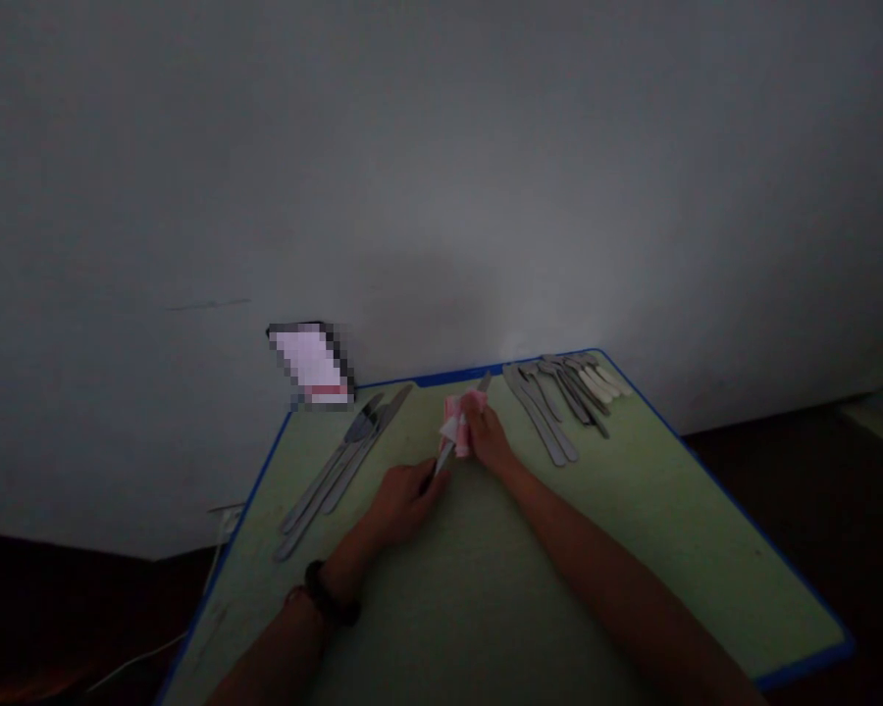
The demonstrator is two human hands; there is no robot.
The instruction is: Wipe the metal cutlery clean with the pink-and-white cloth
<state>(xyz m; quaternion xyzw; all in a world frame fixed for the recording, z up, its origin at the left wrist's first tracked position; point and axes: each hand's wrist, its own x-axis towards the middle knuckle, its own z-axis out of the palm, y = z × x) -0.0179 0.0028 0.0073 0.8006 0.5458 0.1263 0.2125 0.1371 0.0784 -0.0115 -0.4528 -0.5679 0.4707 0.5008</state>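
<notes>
My left hand [404,502] is closed round the handle end of a table knife [443,458], which points away from me over the middle of the table. In my right hand [490,438] is a pink-and-white cloth [452,412], folded around the knife's blade. The blade's tip shows beyond the cloth. To the left of my hands lies a group of long metal cutlery [338,465], with a broad-headed piece among it. On the right, a row of metal cutlery [539,412] includes several spoons, and white-handled pieces [604,380] lie at its far end.
The pale green table [478,598] has a blue edge and stands against a grey wall [441,176]. A blurred-out, screen-like device [310,363] leans at the back left corner. A white cable [139,659] hangs beside the table's left side. The light is dim.
</notes>
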